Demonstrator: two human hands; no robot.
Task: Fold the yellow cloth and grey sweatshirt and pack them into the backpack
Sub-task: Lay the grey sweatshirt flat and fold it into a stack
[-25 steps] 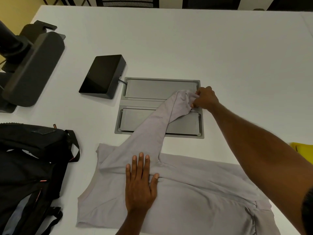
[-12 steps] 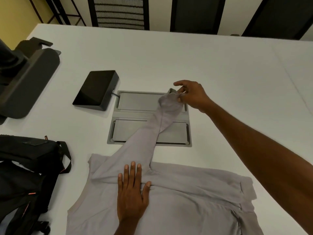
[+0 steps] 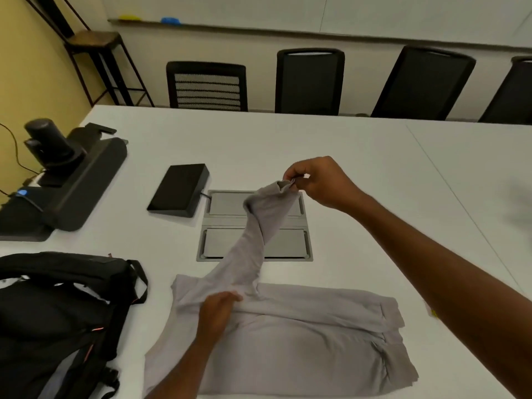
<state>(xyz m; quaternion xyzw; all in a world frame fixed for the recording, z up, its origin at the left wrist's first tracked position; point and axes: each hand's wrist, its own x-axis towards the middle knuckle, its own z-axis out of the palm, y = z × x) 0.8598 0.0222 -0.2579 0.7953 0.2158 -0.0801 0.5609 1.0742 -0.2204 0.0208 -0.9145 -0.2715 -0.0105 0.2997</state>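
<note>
Fingers of right hand are pinched on the sleeve cuff, raised at frame centre | left hand is curled on grey sweatshirt, spread at lower centre | risk: twisted sleeve may be laid crooked; body may be dragged if hold slips

A wide white surface fills the middle of the room, with a thin seam crossing its right part and a grey hatch set flush in it. Four black chairs stand along its far edge, the leftmost with a striped mesh back. Behind them a pale wall carries a long narrow ledge. The left wall is yellow, and a tall stool with a wooden seat and black metal legs stands by it. The light is soft and even
</note>
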